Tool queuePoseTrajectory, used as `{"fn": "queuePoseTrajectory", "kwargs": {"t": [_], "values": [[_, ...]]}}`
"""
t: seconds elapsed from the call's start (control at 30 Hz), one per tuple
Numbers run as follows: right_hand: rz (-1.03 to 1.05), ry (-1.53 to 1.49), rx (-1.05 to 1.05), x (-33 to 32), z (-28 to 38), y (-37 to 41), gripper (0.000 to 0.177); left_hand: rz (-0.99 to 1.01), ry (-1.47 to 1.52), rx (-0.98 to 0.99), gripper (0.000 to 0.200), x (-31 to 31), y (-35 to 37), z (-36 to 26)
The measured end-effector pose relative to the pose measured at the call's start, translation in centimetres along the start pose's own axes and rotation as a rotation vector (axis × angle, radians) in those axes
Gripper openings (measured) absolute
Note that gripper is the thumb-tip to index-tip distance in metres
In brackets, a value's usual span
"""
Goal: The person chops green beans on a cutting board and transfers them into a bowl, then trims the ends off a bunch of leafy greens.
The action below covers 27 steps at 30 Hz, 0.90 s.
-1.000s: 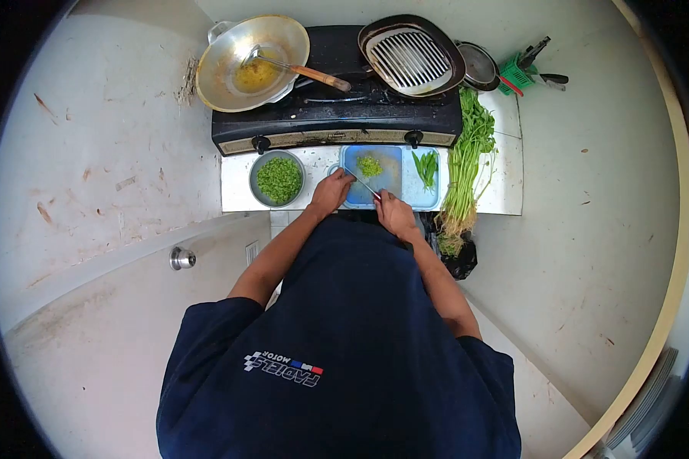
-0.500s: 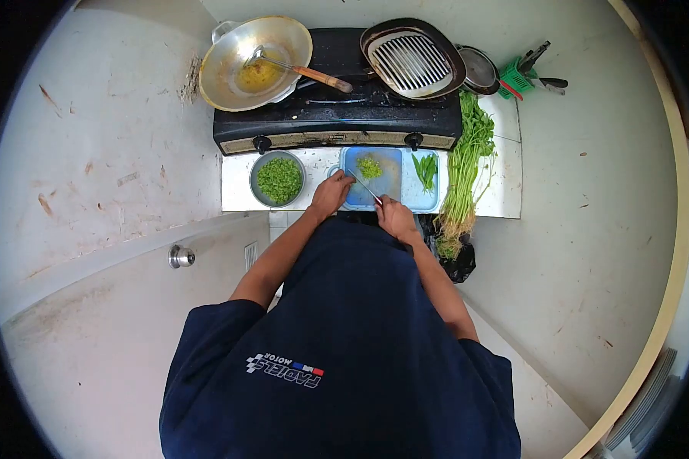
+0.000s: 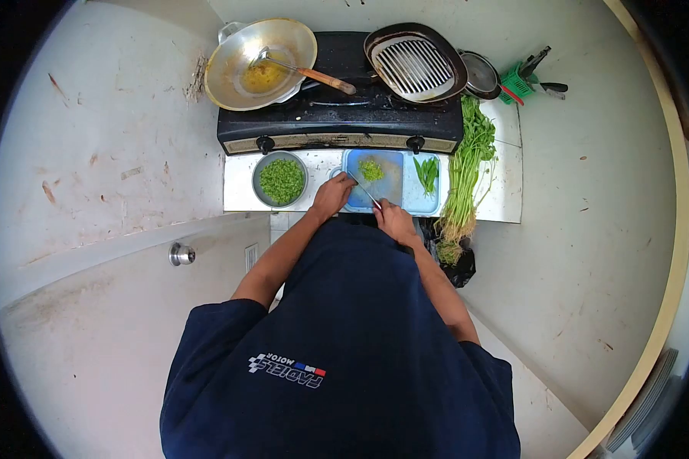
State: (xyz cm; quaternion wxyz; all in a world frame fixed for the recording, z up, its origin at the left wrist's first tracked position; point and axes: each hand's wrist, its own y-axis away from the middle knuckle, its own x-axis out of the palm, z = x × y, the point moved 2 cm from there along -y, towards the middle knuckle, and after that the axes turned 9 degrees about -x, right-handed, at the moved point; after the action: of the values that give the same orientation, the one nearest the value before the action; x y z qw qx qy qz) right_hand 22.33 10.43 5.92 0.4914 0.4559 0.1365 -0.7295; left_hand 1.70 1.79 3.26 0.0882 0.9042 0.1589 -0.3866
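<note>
My right hand (image 3: 395,221) is wrapped round the handle of a knife (image 3: 368,196), whose blade slants up and left over a blue cutting board (image 3: 383,197). At the board's left edge my left hand (image 3: 332,195) has its fingertips pressed together by the blade's tip; anything in them is too small to make out. Chopped green pieces (image 3: 371,170) lie on the board just beyond the blade. Several cut green leaves (image 3: 426,174) rest on the board's paler right part. Left of my left hand stands a grey bowl (image 3: 305,177) filled with finely chopped greens (image 3: 282,182).
Behind the board is a black gas stove (image 3: 337,122) bearing a wok (image 3: 237,69) with a wooden-handled ladle (image 3: 325,77) and a grill pan (image 3: 415,65). Rooted leafy greens (image 3: 461,180) hang over the counter's front edge at right. A green utensil basket (image 3: 517,83) stands at the back right.
The whole view has shifted slightly down and right. Both hands and the knife keep nearly the same place over the board.
</note>
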Motion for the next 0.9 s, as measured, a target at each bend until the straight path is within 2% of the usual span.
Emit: {"fn": "queuePoseTrajectory", "kwargs": {"t": [0.43,0.53,0.63,0.9], "values": [[-0.061,0.042,-0.035,1.0,-0.5,-0.3,0.029,0.006,-0.027,-0.023,0.021,0.3,0.2,0.2],[-0.016,0.035,0.018,1.0,-0.8,0.2,0.028,-0.004,-0.017,-0.025,0.021,0.6,0.3,0.3],[-0.110,0.041,-0.052,1.6,-0.4,-0.8,0.029,-0.036,0.006,-0.011,0.018,0.7,0.3,0.2],[-0.069,0.002,-0.044,1.2,0.0,-0.6,0.032,-0.027,0.001,0.013,0.018,0.7,0.1,0.5]]}}
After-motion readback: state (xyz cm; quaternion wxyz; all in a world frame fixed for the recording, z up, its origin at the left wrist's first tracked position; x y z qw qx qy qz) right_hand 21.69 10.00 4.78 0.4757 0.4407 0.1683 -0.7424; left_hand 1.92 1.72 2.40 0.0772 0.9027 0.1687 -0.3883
